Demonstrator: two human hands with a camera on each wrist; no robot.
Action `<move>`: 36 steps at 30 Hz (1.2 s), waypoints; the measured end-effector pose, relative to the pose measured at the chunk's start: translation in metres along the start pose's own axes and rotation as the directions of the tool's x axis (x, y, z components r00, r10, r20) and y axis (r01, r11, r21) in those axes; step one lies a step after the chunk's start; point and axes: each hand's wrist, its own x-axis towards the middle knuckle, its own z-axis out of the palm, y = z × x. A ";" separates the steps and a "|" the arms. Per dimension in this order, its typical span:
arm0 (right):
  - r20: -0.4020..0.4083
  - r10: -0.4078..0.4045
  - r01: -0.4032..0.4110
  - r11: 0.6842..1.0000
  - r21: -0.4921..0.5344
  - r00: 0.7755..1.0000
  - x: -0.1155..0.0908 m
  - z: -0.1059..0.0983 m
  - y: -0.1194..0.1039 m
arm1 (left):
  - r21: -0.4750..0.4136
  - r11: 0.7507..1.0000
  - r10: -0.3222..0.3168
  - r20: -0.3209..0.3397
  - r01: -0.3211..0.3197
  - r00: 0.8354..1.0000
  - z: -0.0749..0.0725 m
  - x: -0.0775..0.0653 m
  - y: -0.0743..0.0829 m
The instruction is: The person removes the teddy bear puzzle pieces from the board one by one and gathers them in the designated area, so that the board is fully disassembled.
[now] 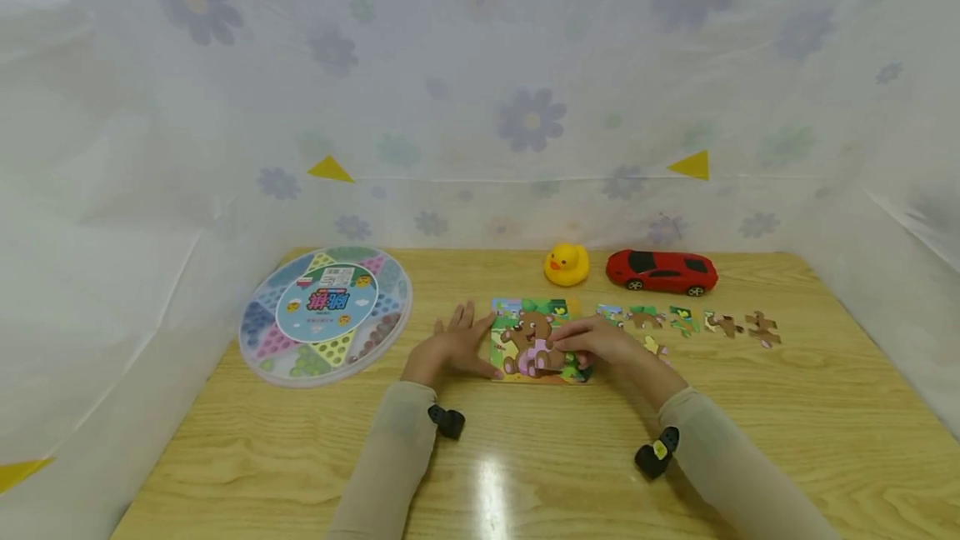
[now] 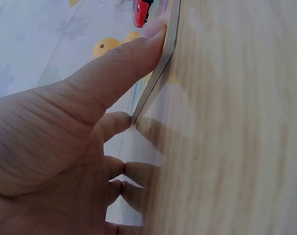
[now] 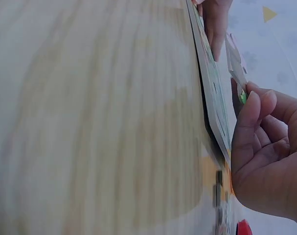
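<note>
A jigsaw board (image 1: 517,377) with a brown bear picture lies flat on the wooden table. My left hand (image 1: 452,346) rests at its left side, thumb and index finger spread and touching the edge. In the left wrist view the thumb (image 2: 131,58) presses on the board's rim while the other fingers touch the table. Above the board's right part, my right hand (image 1: 600,342) pinches a puzzle piece (image 3: 235,61) between thumb and fingers. That piece is tilted and raised off the board in the right wrist view. How the picture under my right hand looks is partly hidden.
Several loose puzzle pieces (image 1: 723,324) lie in a row right of the board, one (image 1: 656,347) nearer my right wrist. Behind stand a yellow rubber duck (image 1: 567,265) and a red toy car (image 1: 662,272). A round board game (image 1: 326,315) lies at the left.
</note>
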 end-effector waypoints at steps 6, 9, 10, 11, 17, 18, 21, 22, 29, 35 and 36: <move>-0.038 0.042 -0.039 0.997 0.070 0.998 -0.013 -0.017 0.005 | -0.010 1.000 0.000 0.002 0.000 1.000 0.001 -0.001 0.000; -0.044 0.029 -0.025 0.996 0.087 0.999 -0.020 -0.027 0.010 | -0.015 1.000 -0.007 0.004 0.007 1.000 0.000 -0.002 0.001; -0.043 0.024 -0.020 0.996 0.090 0.999 -0.023 -0.031 0.011 | -0.019 1.000 -0.008 0.005 0.009 1.000 -0.001 -0.003 0.001; -0.046 0.018 -0.014 0.996 0.083 0.999 -0.025 -0.035 0.013 | -0.022 1.000 -0.009 0.006 0.009 1.000 -0.001 -0.003 0.001; -0.109 0.031 -0.023 0.997 0.076 0.994 -0.042 -0.057 0.022 | -0.019 1.000 -0.005 0.006 0.005 1.000 0.000 -0.003 -0.001; -0.116 0.031 -0.020 0.996 0.088 0.993 -0.045 -0.061 0.023 | -0.017 1.000 -0.005 0.006 0.006 1.000 0.000 -0.003 -0.001; -0.139 0.030 -0.009 0.988 0.152 0.990 -0.053 -0.072 0.028 | -0.015 1.000 -0.005 0.008 0.005 1.000 0.000 -0.003 -0.001; -0.141 0.026 -0.002 0.986 0.164 0.990 -0.056 -0.076 0.029 | -0.016 1.000 -0.004 0.010 0.004 1.000 -0.001 -0.003 0.000; -0.216 0.048 -0.027 0.994 0.102 0.975 -0.078 -0.104 0.037 | -0.021 1.000 -0.002 0.003 0.002 1.000 -0.003 -0.005 0.002; -0.272 0.076 -0.076 0.997 0.011 0.959 -0.094 -0.123 0.047 | -0.024 1.000 0.000 0.007 0.001 1.000 -0.004 -0.006 0.003; -0.280 0.080 -0.084 0.996 -0.003 0.957 -0.096 -0.125 0.049 | -0.023 1.000 -0.001 0.007 0.001 1.000 -0.004 -0.006 0.003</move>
